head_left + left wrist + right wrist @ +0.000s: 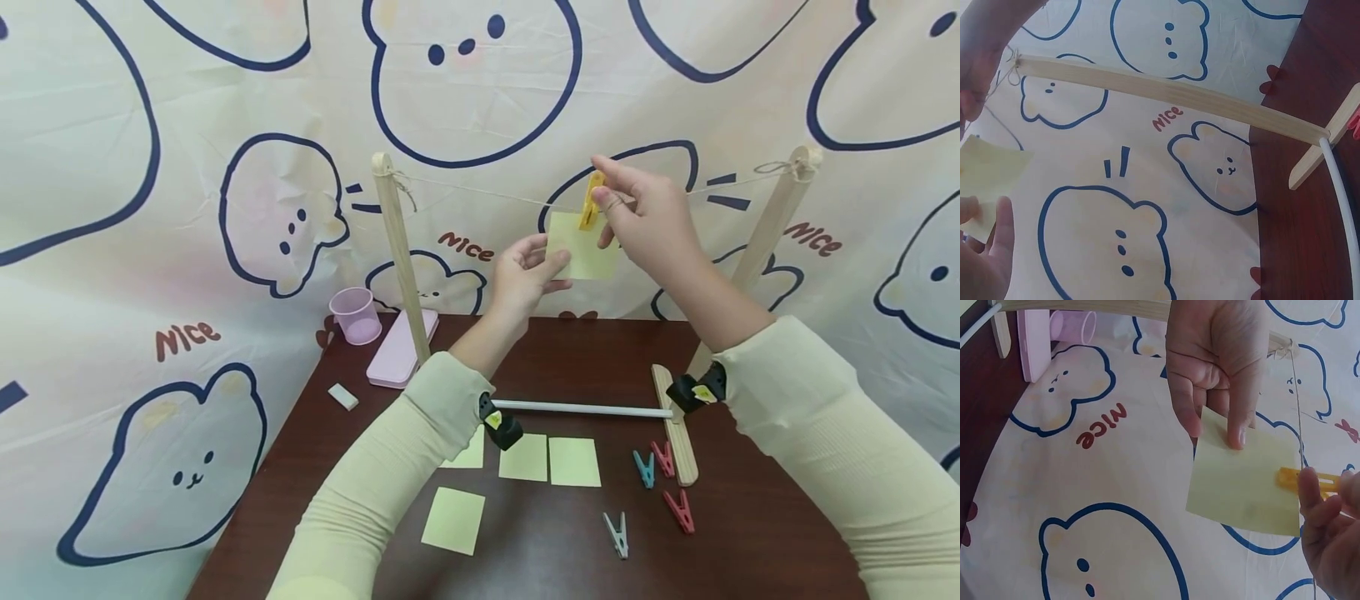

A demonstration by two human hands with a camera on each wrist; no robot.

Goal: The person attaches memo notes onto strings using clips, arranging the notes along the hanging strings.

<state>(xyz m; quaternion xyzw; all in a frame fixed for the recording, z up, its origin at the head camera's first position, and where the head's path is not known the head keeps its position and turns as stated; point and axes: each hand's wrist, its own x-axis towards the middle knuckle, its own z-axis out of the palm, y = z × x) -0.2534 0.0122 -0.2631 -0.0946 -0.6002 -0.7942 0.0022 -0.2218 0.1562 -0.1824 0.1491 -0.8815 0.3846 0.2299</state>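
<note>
Reddish "Nice" lettering (187, 337) is repeated across the backdrop (176, 279). On the counter (300, 500), a pink cup (356, 321) is stood beside a pink case (392, 354). Above, a pale-yellow note (581, 254) is pinched by the left hand (525, 275); at its top edge, by the string (480, 191), a yellow clothespin (591, 204) is pinched by the right hand (652, 217).

Soft light leaves a faint sheen on the tabletop (528, 529); wrist views look dimmer.
</note>
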